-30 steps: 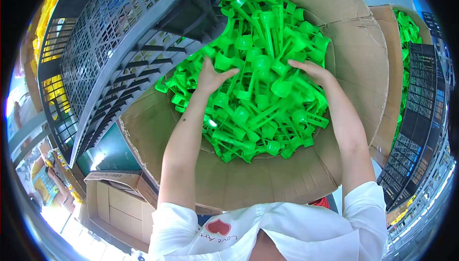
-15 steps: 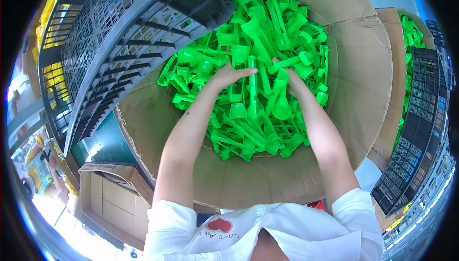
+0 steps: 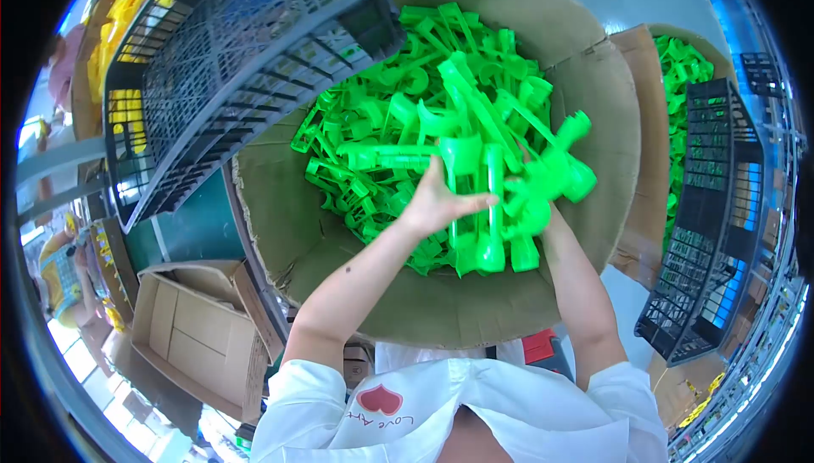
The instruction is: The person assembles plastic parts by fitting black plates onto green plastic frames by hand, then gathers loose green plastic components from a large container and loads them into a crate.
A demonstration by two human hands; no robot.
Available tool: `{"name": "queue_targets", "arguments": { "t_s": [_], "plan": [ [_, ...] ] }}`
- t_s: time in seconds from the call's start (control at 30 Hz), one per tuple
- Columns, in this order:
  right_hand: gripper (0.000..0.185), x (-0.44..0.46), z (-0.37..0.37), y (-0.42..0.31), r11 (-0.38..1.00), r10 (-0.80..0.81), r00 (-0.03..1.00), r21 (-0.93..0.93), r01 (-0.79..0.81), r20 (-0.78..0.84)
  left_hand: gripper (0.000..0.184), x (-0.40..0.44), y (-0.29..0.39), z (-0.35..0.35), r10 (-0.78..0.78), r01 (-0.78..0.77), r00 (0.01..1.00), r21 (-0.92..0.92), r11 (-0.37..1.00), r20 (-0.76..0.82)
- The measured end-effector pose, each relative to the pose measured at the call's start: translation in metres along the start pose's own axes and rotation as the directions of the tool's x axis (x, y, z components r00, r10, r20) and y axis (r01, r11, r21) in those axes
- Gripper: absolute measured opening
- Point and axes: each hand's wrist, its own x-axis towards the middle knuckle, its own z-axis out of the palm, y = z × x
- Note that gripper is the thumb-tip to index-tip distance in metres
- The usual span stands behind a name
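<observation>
Several green plastic parts (image 3: pixel 493 183) are bunched between my two hands, lifted over the near side of a large round cardboard box (image 3: pixel 407 319). My left hand (image 3: pixel 441 202) presses on the bunch from the left, its thumb across a long part. On the other side my right hand (image 3: pixel 549 213) holds the bunch, its fingers mostly hidden behind the green pieces. Some parts at the right of the bunch are blurred. Below and beyond, a heap of the same green parts (image 3: pixel 365 128) fills the box.
A grey plastic crate (image 3: pixel 254 56) tilts over the box's left edge. Black crates (image 3: pixel 704 209) and another carton of green parts (image 3: pixel 678 73) stand right. At lower left lies an open cardboard box (image 3: pixel 199 336); a person (image 3: pixel 68 281) is at far left.
Both hands have closed in on green parts and raised a bunch of them toward my body, up from the heap. The view has shifted slightly.
</observation>
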Motion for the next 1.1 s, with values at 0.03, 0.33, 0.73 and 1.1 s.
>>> {"name": "queue_targets", "arguments": {
  "t_s": [0.03,0.33,0.73,1.1],
  "plan": [
    [0.049,-0.016,0.001,-0.022,0.999,0.007,1.0,-0.039,-0.007,0.015,0.104,-0.018,0.031,0.008,-0.003,0.007,0.999,-0.102,0.995,0.041],
    [0.051,-0.09,0.06,-0.283,0.916,-0.142,0.978,-0.354,0.187,0.15,0.113,-0.119,0.228,-0.016,0.548,-0.533,0.823,0.128,0.836,-0.151],
    [0.043,0.235,0.294,-0.263,0.975,0.013,0.929,-0.21,0.071,0.371,0.071,-0.058,0.196,-0.375,0.003,-0.305,0.769,-0.364,0.88,-0.639],
    [0.021,0.096,0.069,-0.151,0.657,-0.142,0.99,-0.748,0.091,-0.004,0.019,-0.133,0.281,-0.141,0.494,-0.422,0.866,0.651,0.632,0.082]
  ]
}}
